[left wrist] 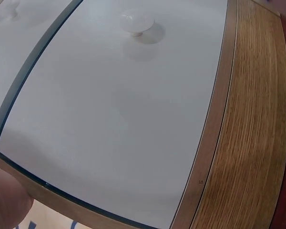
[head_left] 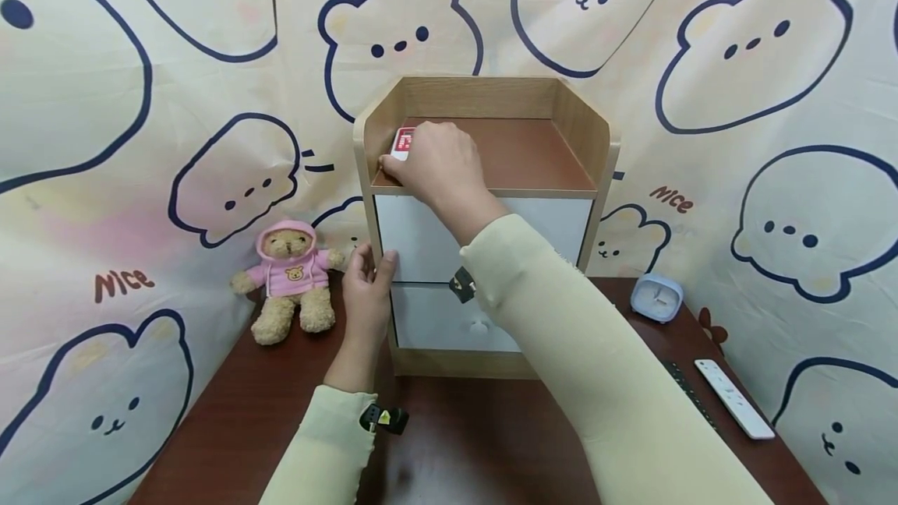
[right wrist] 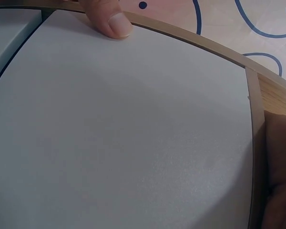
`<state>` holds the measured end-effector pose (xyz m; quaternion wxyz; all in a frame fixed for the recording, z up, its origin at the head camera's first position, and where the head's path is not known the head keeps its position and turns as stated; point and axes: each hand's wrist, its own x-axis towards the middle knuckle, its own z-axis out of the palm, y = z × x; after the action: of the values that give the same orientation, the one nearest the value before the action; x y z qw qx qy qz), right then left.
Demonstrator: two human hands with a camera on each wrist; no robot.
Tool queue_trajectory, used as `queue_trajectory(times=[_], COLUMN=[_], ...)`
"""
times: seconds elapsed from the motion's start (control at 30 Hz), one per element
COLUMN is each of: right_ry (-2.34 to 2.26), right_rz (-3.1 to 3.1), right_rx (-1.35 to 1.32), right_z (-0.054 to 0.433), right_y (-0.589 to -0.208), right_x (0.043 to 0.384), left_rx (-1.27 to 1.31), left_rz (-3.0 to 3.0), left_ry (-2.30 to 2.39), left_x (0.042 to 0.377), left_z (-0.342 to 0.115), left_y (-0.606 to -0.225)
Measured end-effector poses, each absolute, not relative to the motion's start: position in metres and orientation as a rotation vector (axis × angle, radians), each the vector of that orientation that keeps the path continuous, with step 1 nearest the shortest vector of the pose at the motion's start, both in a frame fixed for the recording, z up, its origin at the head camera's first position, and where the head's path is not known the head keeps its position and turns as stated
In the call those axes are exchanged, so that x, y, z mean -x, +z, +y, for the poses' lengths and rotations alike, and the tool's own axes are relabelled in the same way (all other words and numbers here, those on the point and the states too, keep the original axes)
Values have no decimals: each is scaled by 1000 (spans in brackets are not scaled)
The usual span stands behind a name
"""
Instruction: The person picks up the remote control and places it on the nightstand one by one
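My right hand (head_left: pixel 445 166) is over the left part of the cabinet's top shelf (head_left: pixel 536 158). Its fingers curl over a small flat red-and-white pack (head_left: pixel 403 142), with the thumb at its near left; the hand covers most of the pack. Against the left side of the wooden cabinet (head_left: pixel 603 170) rests my left hand (head_left: pixel 366 294), its thumb on the front edge beside the white upper drawer (head_left: pixel 414 236). In the right wrist view that left thumb (right wrist: pixel 115 23) lies over the frame and the drawer's edge.
A teddy bear (head_left: pixel 295 283) in a pink hoodie sits left of the cabinet on the dark red table (head_left: pixel 456 427). To the right are a small pale blue clock (head_left: pixel 656 298), a white remote (head_left: pixel 733 399) and a dark strip-like thing (head_left: pixel 687 392). The lower drawer has a white knob (left wrist: pixel 137 21).
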<state>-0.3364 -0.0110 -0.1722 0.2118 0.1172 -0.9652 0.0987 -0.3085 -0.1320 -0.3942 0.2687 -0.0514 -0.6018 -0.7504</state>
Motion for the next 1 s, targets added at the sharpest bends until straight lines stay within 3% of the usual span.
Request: queue_trajectory(times=[0.63,1.0], right_ry=[222,438], right_rz=[-2633,-2151], right_rx=[-375,-646], right_z=[3,40], right_y=[-176,-225], right_x=[325,270], left_rx=[168,146], left_rz=[-1615,-1619], left_ry=[-2016,-2018], left_x=[311,309], left_z=[-128,-131], left_y=[-395,-395])
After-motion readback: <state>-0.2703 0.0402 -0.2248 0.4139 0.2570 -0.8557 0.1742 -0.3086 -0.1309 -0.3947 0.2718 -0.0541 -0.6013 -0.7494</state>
